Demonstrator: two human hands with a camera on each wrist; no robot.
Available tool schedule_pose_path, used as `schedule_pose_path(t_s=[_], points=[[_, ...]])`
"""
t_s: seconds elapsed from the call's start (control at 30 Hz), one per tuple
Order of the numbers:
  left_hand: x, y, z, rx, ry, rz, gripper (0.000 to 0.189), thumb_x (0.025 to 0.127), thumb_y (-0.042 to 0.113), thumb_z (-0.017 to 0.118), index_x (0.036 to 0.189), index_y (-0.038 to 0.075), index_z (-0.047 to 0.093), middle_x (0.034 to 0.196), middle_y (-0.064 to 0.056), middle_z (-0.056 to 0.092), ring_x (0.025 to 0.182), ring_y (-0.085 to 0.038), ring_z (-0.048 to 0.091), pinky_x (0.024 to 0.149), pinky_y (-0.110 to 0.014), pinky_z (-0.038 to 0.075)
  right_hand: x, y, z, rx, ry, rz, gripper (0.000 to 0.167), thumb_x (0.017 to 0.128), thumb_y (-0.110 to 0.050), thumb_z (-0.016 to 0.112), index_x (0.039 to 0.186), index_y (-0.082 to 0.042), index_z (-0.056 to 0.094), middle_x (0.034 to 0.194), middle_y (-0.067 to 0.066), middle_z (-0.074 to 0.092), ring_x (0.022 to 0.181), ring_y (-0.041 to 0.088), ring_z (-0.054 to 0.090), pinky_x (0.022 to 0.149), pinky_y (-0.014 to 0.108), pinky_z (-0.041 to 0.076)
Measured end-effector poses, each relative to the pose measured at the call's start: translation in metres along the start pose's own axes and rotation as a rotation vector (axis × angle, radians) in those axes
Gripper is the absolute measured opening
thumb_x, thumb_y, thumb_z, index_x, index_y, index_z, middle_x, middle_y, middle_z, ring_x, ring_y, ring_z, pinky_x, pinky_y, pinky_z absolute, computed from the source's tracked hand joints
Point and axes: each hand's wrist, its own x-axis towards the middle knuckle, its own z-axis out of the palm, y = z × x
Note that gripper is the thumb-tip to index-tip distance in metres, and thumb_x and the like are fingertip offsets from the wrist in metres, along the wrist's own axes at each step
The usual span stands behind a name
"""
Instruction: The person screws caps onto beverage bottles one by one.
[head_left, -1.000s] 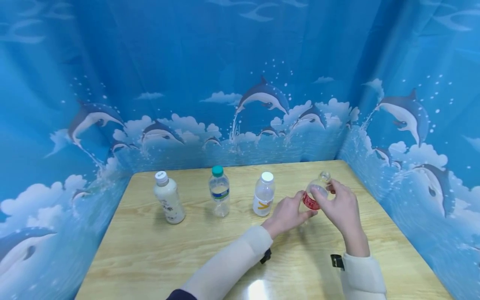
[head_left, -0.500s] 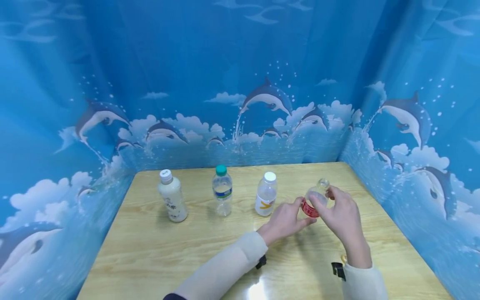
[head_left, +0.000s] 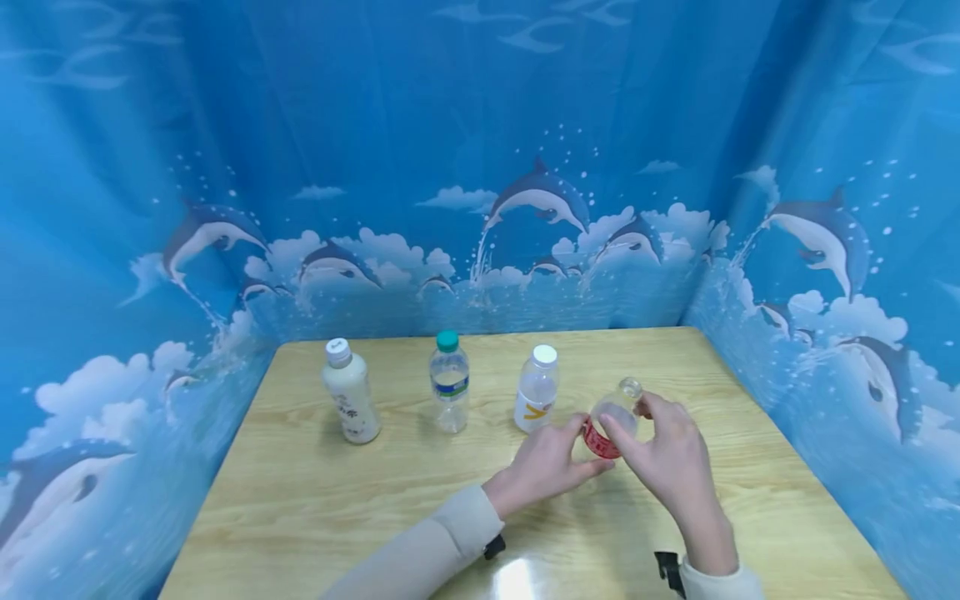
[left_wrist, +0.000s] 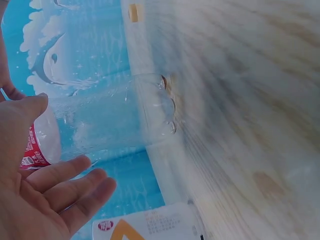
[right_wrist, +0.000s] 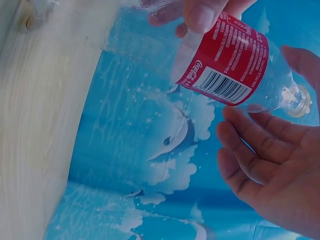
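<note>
A clear plastic soda bottle (head_left: 617, 414) with a red label (right_wrist: 227, 57) stands between my hands, its neck (right_wrist: 298, 101) uncapped. My left hand (head_left: 546, 468) pinches it at the label with thumb and index finger, the other fingers (left_wrist: 75, 187) spread loosely beside it. Round the shoulder, thumb and fingers of my right hand (head_left: 670, 454) grip the bottle from the other side. In the left wrist view its base (left_wrist: 167, 105) is right at the tabletop. Close to my left hand stands a white-capped bottle (head_left: 537, 389) with an orange mark on its label.
Farther left on the wooden table (head_left: 300, 517) stand a clear bottle with a green cap (head_left: 450, 383) and a milky white bottle (head_left: 351, 396). A small yellow piece (left_wrist: 133, 13) lies on the table. Blue dolphin-print curtain (head_left: 420, 167) encloses the back and sides.
Both hands and the soda bottle have shifted left and nearer to me, staying together. The head view has moved slightly; the other bottles stand as before.
</note>
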Motion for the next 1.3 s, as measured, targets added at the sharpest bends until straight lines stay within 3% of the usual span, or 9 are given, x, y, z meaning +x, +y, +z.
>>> schedule_pose_path(t_s=[0.17,0.27,0.43,0.57,1.1,1.2,1.3], points=[[-0.016,-0.003,-0.009,0.035,0.012,-0.012,0.071,0.095,0.060,0.072,0.142,0.009,0.059,0.081,0.001,0.074,0.053,0.003,0.046,0.050,-0.012,0.039,-0.006,-0.011,0.007,-0.001,0.027,-0.072,0.038,0.082,-0.025,0.090,0.105,-0.001,0.073,0.092,0.016,0.075,0.088,0.034,0.070,0.072,0.057,0.057],[-0.026,-0.004,-0.013,0.055,0.035,-0.017,0.068,0.094,0.060,0.074,0.138,0.009,0.061,0.079,0.003,0.073,0.054,0.004,0.047,0.051,-0.012,0.039,-0.009,-0.018,0.010,0.003,0.038,-0.098,0.040,0.080,-0.025,0.092,0.104,0.000,0.072,0.092,0.015,0.075,0.087,0.034,0.069,0.071,0.055,0.057],[-0.042,-0.008,-0.017,0.076,0.083,-0.022,0.065,0.092,0.060,0.076,0.131,0.011,0.063,0.061,0.013,0.054,0.048,0.006,0.037,0.046,-0.011,0.031,-0.016,-0.028,0.016,0.015,0.046,-0.127,0.046,0.077,-0.026,0.093,0.108,0.002,0.072,0.093,0.016,0.076,0.089,0.032,0.070,0.071,0.054,0.058],[-0.054,-0.009,-0.021,0.078,0.100,-0.036,0.065,0.091,0.060,0.077,0.132,0.012,0.062,0.056,0.017,0.043,0.045,0.007,0.031,0.043,-0.011,0.027,-0.020,-0.037,0.018,0.013,0.037,-0.135,0.048,0.076,-0.028,0.094,0.109,0.000,0.073,0.093,0.013,0.075,0.088,0.027,0.069,0.071,0.051,0.058],[-0.089,-0.012,-0.032,0.042,0.144,-0.059,0.066,0.091,0.061,0.076,0.133,0.011,0.063,0.057,0.020,0.038,0.047,0.010,0.025,0.043,-0.008,0.023,-0.031,-0.057,0.022,0.031,0.067,-0.254,0.054,0.073,-0.037,0.095,0.110,-0.004,0.074,0.089,0.004,0.073,0.084,0.019,0.068,0.070,0.043,0.055],[-0.091,-0.013,-0.034,0.029,0.150,-0.054,0.067,0.091,0.061,0.076,0.136,0.012,0.062,0.057,0.020,0.037,0.048,0.011,0.024,0.043,-0.008,0.022,-0.031,-0.057,0.021,0.038,0.045,-0.253,0.057,0.073,-0.038,0.096,0.113,-0.004,0.074,0.092,0.004,0.074,0.086,0.019,0.070,0.070,0.043,0.056],[-0.092,-0.014,-0.034,0.027,0.160,-0.042,0.068,0.090,0.059,0.078,0.137,0.012,0.062,0.057,0.019,0.038,0.048,0.012,0.023,0.043,-0.008,0.022,-0.032,-0.053,0.015,0.035,-0.027,-0.188,0.062,0.073,-0.039,0.096,0.120,-0.006,0.072,0.098,0.004,0.076,0.092,0.021,0.071,0.074,0.047,0.058]])
